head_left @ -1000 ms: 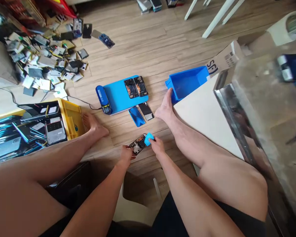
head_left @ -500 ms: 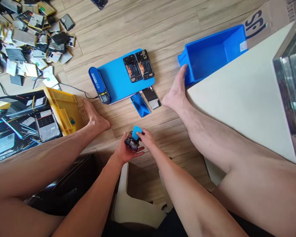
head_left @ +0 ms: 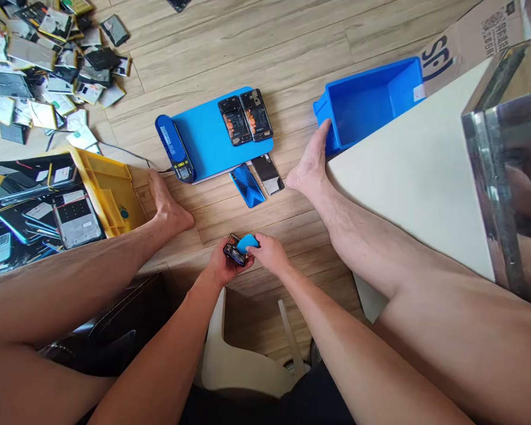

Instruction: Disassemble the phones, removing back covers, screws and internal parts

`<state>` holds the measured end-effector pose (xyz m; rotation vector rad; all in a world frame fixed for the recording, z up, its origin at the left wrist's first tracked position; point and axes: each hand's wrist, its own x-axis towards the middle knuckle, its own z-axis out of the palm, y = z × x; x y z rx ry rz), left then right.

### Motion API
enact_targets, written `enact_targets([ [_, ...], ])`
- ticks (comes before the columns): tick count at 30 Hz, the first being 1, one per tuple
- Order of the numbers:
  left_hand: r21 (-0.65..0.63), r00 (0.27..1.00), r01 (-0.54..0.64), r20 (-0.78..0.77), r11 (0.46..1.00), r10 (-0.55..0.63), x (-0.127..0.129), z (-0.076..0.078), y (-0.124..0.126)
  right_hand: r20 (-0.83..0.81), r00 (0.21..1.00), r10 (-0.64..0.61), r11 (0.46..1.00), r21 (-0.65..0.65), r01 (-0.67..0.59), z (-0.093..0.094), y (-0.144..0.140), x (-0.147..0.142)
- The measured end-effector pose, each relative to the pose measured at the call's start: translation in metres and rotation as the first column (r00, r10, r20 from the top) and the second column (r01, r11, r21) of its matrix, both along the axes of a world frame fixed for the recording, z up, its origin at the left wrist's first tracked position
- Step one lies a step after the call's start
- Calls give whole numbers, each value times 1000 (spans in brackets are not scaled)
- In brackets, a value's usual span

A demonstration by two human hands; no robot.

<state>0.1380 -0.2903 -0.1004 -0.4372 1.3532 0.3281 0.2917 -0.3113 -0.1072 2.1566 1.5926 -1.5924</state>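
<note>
Floor: pale wood-plank floor (head_left: 265,53), person sitting with bare legs spread, working low between them.
Phone: small opened dark phone body with exposed circuitry (head_left: 233,250), sitting just above the floor between the knees.
Left hand: left hand (head_left: 221,267) cupping the phone from below, fingers curling around it.
Right hand: right hand (head_left: 271,254) pinching a light-blue flat plastic pick (head_left: 248,242), pressing it against the phone's top edge.
Ahead: shiny blue phone back cover (head_left: 246,185) and grey one (head_left: 268,175) lying beside each other; behind them a blue heating mat (head_left: 203,141) carrying two opened phones (head_left: 245,117).
Right: empty-looking blue plastic bin (head_left: 367,100), right foot touching it.
Left: yellow crate (head_left: 110,189) holding phone screens; loose parts pile (head_left: 48,65) beyond.
</note>
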Motion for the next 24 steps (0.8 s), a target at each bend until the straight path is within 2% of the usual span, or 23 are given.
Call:
enact_targets([
  [9,-9,999,-20,-29,1000,19,4,0,3,139,972,189,982,1,-191,20,-7,0],
  [17,-28,998,5,-57,1000,-6,6,-4,1,191,910,368,927,-4,-375,49,-11,-17],
  [20,-20,998,1,-61,1000,-2,5,-2,2,218,893,394,918,-42,-395,53,-10,-23],
  [24,-15,999,24,-45,1000,-25,4,-3,3,287,887,363,932,-111,-345,49,-12,-23],
])
